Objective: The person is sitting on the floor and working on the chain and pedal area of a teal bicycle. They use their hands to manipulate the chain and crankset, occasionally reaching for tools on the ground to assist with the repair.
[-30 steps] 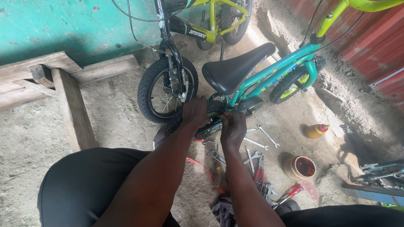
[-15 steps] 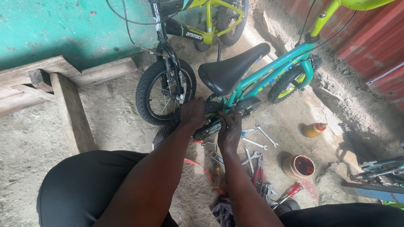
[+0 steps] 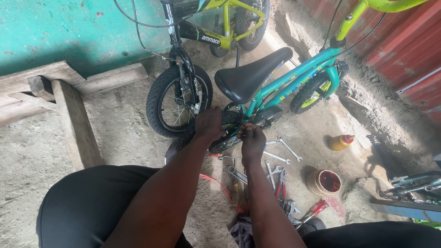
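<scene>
The small teal bicycle (image 3: 294, 82) has a glossy painted metal frame, a smooth matt black saddle (image 3: 250, 76) and knobbly rubber tyres. At five o'clock from it, bare shiny metal spanners (image 3: 280, 158) lie on the rough, dusty concrete floor (image 3: 115, 128). At nine o'clock sits a worn, unpainted wooden beam (image 3: 76, 124).

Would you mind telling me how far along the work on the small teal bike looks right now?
Done: spanners and pliers lie spread on the ground. In hand: the left hand and right hand both work at the crank area of the teal bike, under its black saddle. Left: it cannot be told which part they grip, so no finish shows.
</scene>
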